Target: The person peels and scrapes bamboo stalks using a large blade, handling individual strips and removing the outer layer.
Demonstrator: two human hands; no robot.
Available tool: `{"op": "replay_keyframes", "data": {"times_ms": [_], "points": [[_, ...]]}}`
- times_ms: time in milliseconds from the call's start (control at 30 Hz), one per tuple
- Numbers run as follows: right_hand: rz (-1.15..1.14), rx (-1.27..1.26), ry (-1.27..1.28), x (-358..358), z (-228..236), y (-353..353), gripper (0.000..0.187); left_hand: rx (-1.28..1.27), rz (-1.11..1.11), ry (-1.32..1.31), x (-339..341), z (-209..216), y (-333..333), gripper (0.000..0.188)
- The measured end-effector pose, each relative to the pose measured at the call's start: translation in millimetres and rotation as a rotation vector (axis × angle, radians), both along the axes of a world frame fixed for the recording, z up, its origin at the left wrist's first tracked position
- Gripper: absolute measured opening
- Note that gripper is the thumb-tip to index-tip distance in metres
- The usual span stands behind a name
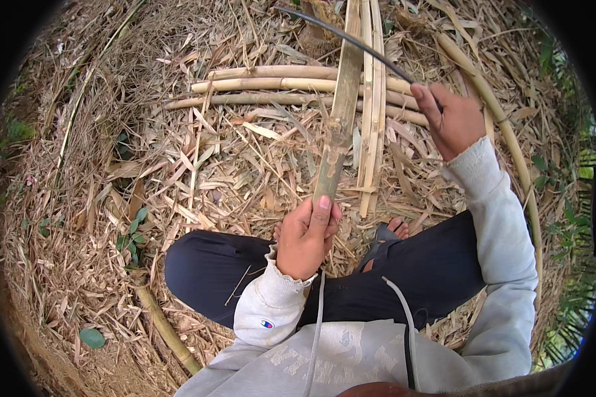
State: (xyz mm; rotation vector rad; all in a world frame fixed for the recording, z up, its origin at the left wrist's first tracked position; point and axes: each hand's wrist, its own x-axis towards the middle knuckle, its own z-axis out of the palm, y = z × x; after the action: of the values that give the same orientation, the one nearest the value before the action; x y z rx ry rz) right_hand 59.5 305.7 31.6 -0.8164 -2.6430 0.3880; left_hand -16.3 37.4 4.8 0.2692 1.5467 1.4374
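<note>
My left hand (pixel 309 235) is closed round the near end of a wide split bamboo strip (pixel 338 126), thumb on top. The strip runs away from me toward the far edge and crosses over several bamboo poles. My right hand (pixel 451 120) grips the handle end of a long, dark, thin-edged machete (pixel 361 45), seen nearly edge-on. Its blade points up and left, passing above the far part of the strip in the picture. Whether the blade touches the strip I cannot tell. Most of the handle is hidden in my fist.
Several bamboo poles (pixel 278 85) lie crosswise on the ground ahead. Narrow split strips (pixel 372 132) lie right of the held one. A long curved pole (pixel 503 119) lies at the right, a short bamboo piece (pixel 167 331) at lower left. Dry shavings and leaves (pixel 245 152) cover the ground.
</note>
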Motion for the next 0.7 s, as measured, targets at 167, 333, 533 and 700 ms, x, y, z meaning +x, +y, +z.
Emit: {"op": "replay_keyframes", "data": {"times_ms": [167,333,533,700], "points": [[0.115,-0.657,0.004,-0.5,5.0,-16.0,0.071,0.007,-0.025,-0.147,2.3,9.8,3.0,0.037],[-0.011,-1.174,0.063,-2.7,12.6,5.2,0.069,-0.005,-0.037,-0.154,1.6,6.7,2.3,0.039],[0.055,-1.115,0.286,-4.7,-2.2,9.4,0.044,0.011,-0.077,-0.126,2.9,-1.2,3.8,0.041],[0.099,-1.293,0.193,-4.5,-0.8,20.8,0.042,0.006,-0.114,-0.113,4.3,2.1,4.9,0.039]]}}
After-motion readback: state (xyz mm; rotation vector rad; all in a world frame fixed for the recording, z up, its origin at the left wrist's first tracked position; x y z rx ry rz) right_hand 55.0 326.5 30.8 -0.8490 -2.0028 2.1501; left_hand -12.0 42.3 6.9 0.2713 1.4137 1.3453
